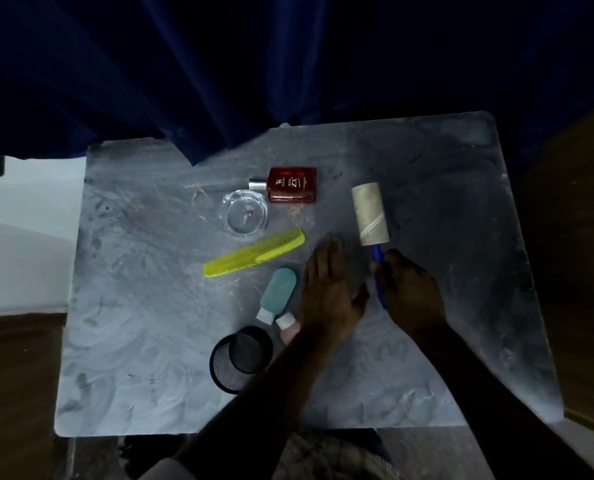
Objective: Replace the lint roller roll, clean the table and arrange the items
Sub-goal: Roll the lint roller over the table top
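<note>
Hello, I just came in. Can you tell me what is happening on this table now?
A person is working at a dusty grey table. The right hand holds the blue handle of a lint roller, whose roll looks used down to bare cardboard. The left hand lies open and flat beside it. A yellow comb, a red perfume bottle, a glass ashtray, a teal tube and a black mesh cup lie scattered, not yet arranged.

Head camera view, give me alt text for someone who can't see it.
The right hand grips the blue handle of a lint roller with a bare cardboard core, on a grey table; the left hand hovers open beside it. Nearby lie a yellow comb, red perfume bottle and glass dish.
</note>
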The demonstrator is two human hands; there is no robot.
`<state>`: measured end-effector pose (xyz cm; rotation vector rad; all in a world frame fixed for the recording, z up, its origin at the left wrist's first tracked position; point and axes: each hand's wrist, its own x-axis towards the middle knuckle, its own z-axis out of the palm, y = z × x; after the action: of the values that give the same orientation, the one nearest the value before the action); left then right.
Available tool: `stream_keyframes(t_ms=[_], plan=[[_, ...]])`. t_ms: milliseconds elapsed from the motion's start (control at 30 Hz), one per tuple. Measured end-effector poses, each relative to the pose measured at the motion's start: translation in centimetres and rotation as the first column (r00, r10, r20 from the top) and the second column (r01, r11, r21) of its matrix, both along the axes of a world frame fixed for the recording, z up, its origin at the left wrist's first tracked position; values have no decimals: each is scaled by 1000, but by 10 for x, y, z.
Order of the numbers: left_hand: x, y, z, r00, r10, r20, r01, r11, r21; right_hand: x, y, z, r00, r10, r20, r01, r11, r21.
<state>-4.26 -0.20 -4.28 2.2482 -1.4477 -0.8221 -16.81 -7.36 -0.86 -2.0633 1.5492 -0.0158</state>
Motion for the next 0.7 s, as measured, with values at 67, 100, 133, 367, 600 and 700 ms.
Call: stream_keyframes(t_ms=[67, 100, 133, 367, 600, 700], plan=[[-4, 0, -11, 995, -62, 78, 56, 996, 67, 5, -7, -10, 999, 13, -52, -13, 1000, -1], [-6, 0, -17, 992, -78, 97, 69, 993, 92, 8, -10, -15, 996, 25, -89, -26, 1000, -3], [-8, 0, -21, 990, -89, 109, 76, 991, 113, 9, -13, -20, 993, 37, -116, -38, 999, -10], [-14, 1, -33, 981, -81, 175, 68, 995, 79, 16, -20, -38, 973, 89, -214, -102, 993, -52], [-12, 0, -35, 976, -106, 189, 86, 990, 111, 12, -22, -44, 970, 49, -238, -69, 995, -74], [-11, -1, -37, 970, -123, 208, 96, 986, 136, 4, -28, -45, 975, -11, -223, 3, 999, -34]])
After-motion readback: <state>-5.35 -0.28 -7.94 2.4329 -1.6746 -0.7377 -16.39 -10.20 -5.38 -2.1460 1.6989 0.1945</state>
